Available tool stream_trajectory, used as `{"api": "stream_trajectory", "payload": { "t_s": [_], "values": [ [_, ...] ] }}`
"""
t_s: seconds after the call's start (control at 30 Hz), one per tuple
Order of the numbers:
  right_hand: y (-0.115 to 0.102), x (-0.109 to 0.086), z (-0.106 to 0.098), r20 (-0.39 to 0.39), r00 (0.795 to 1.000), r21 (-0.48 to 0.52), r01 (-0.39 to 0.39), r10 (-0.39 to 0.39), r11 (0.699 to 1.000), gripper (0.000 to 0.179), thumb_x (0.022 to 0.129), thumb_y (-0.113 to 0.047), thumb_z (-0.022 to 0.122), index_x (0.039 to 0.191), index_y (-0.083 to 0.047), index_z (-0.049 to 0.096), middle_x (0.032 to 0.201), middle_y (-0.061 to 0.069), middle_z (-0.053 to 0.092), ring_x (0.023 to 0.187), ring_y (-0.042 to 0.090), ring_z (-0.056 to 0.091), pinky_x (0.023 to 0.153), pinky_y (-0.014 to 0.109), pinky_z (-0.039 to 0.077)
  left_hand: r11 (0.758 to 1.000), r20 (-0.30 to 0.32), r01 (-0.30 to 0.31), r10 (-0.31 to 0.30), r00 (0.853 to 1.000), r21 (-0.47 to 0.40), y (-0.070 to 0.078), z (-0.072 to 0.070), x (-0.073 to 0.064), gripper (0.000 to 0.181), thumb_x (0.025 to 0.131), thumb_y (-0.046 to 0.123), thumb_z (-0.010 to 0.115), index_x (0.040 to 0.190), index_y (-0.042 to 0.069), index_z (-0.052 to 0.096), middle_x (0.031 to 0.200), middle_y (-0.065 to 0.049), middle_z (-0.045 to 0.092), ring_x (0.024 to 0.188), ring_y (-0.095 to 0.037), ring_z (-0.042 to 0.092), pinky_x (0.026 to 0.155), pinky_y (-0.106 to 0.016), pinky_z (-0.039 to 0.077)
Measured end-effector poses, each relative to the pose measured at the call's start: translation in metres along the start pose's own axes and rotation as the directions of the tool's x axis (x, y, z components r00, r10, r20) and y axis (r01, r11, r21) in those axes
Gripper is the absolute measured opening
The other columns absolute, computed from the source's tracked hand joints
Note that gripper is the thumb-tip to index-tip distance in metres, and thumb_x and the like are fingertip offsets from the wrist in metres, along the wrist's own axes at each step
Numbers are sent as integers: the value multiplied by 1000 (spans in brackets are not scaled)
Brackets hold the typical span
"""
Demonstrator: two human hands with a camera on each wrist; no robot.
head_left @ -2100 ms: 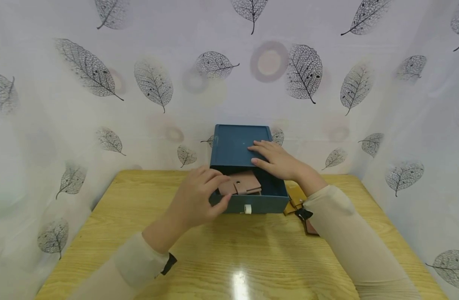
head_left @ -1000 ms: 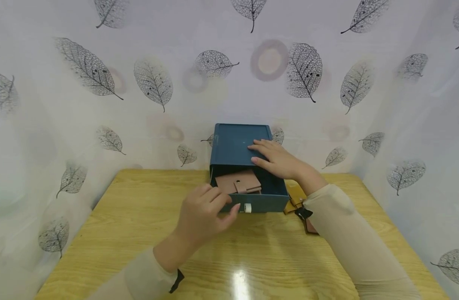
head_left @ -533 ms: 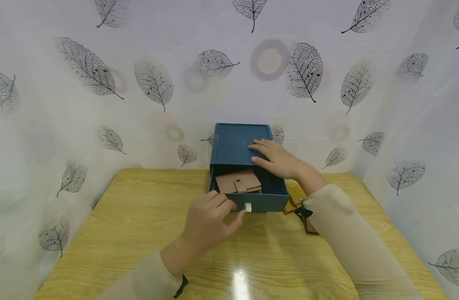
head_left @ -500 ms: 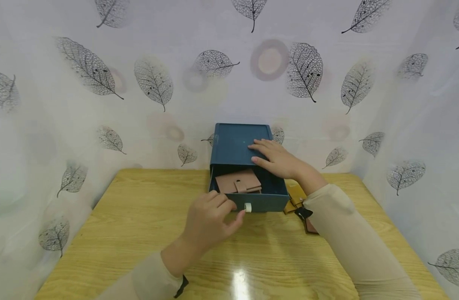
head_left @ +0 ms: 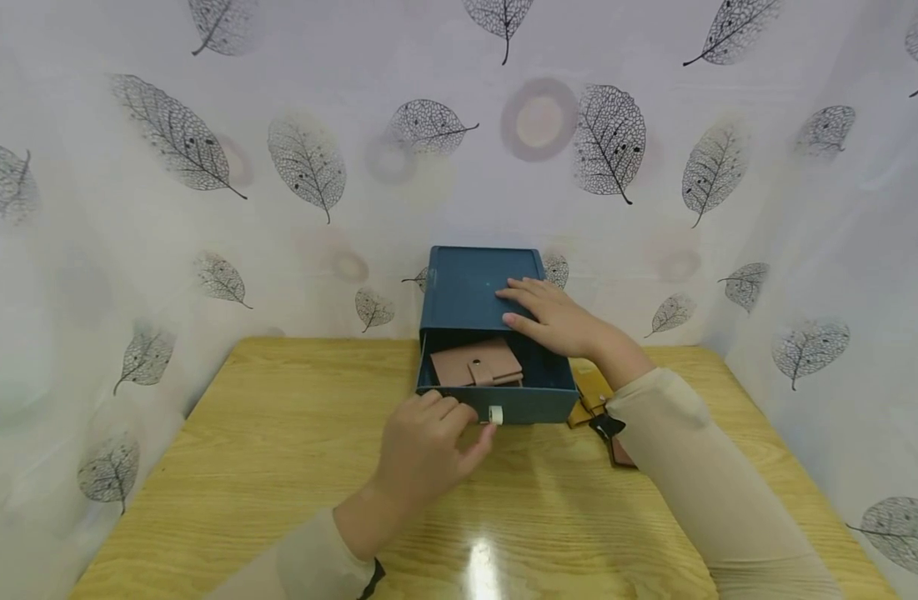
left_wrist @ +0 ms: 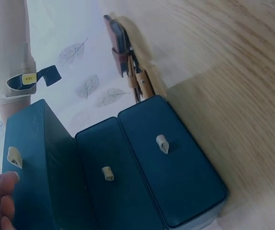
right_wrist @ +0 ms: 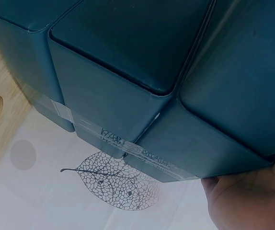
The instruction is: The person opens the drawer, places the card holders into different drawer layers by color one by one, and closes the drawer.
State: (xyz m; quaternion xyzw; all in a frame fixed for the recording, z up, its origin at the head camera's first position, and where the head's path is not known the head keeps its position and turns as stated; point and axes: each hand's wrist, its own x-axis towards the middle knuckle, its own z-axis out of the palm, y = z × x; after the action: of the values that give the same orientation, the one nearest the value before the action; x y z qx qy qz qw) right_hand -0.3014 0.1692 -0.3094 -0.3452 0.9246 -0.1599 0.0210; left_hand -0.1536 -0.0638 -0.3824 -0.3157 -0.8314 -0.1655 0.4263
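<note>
A blue drawer box (head_left: pixel 466 287) stands at the back of the table, its top drawer (head_left: pixel 534 406) pulled out. Inside the drawer lies a pink wallet (head_left: pixel 474 364) with a snap strap. My left hand (head_left: pixel 424 446) is in front of the drawer, thumb and fingers bent on either side of its white pull tab (head_left: pixel 496 414). In the left wrist view a gap shows between the fingertips (left_wrist: pixel 14 177) and the tab (left_wrist: pixel 15 157). My right hand (head_left: pixel 552 317) rests on the box top with fingers spread; the right wrist view shows part of it (right_wrist: pixel 247 203) at the box edge.
Two closed drawers (left_wrist: pixel 113 167) with their own tabs sit below the pulled-out one. To the right of the box, by my right forearm, lie a yellow wallet (head_left: pixel 594 389) and a brownish wallet (head_left: pixel 622 454) on the wooden table (head_left: pixel 278 467). A leaf-print curtain (head_left: pixel 459 192) hangs behind.
My left hand has moved from beside the pink wallet at the drawer's left rim, down and right to the white tab. My right hand stays on the box top.
</note>
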Motion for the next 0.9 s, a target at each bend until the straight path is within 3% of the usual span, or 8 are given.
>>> {"api": "stream_trajectory", "payload": {
  "t_s": [0.17, 0.43, 0.9],
  "values": [
    [0, -1, 0, 1, 1000, -2, -7, 7, 1000, 58, 107, -43, 42, 157, -13, 35, 165, 14, 19, 152, 38, 9, 122, 58, 2, 999, 53, 37, -37, 998, 2, 4, 4, 0, 28, 89, 37, 68, 75, 13, 74, 58, 7, 60, 49, -6, 47, 43, -18, 38],
    [1, 0, 1, 7, 1000, -12, -9, 9, 1000, 62, 107, -49, 38, 157, -14, 34, 166, 13, 18, 152, 37, 8, 122, 58, 3, 999, 59, 46, -46, 997, 5, 6, 11, -1, 24, 84, 36, 77, 80, 13, 72, 51, 9, 54, 42, -2, 43, 39, -11, 26],
    [0, 0, 0, 10, 1000, -5, -5, 5, 1000, 63, 106, -50, 38, 157, -13, 34, 166, 13, 18, 153, 37, 8, 122, 56, 2, 997, 102, 71, -72, 992, 14, 6, 14, -1, 23, 85, 35, 77, 78, 15, 69, 53, 10, 56, 43, -1, 44, 39, -14, 31]
  ]
}}
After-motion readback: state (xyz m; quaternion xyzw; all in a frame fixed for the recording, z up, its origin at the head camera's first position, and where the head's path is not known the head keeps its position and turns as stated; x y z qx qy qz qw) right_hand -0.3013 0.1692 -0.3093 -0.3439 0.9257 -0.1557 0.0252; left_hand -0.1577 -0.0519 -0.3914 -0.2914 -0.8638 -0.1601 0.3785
